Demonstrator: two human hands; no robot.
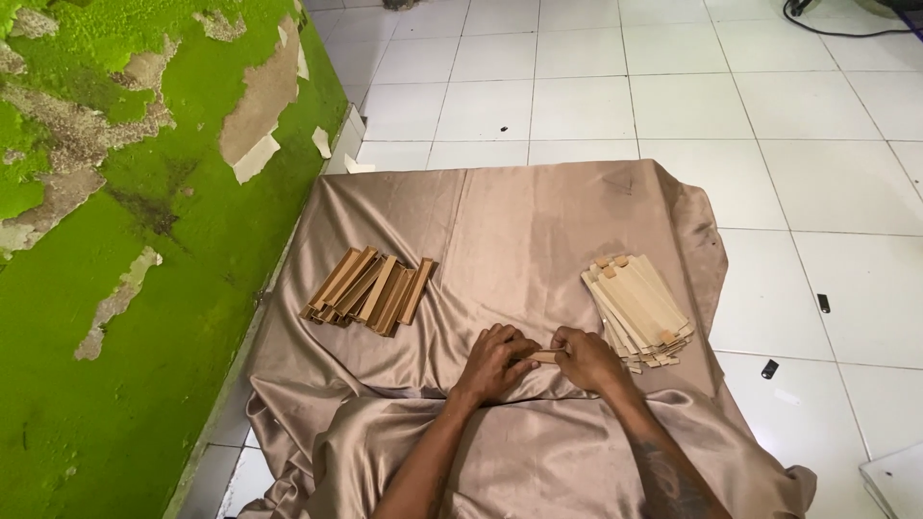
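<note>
Head view looks down on a person seated at a tan satin cloth (519, 221) spread over a white tiled floor (673, 86), with a peeling green wall (144, 240) running along the left. Both hands meet low at the middle of the cloth. The left hand (495, 360) and the right hand (586, 358) are each curled, fingers drawn together and pinched on the ends of one small flat cardboard strip (544, 357) that bridges the gap between them, held just above the fabric.

To the left lies a pile of darker folded cardboard pieces (370, 288), angled in section and leaning on one another. To the right, just beside the right hand, sits a fanned stack of pale flat blanks (639, 308) with small tabs at their far ends.

To my eye the strip is being creased lengthwise. Doing that well seems to call for thumbs set right along the fold line, even pressure from both ends, and the strip kept level so the bend runs straight rather than wandering. How far the fold has gone I cannot tell; the knuckles hide most of the strip.
</note>
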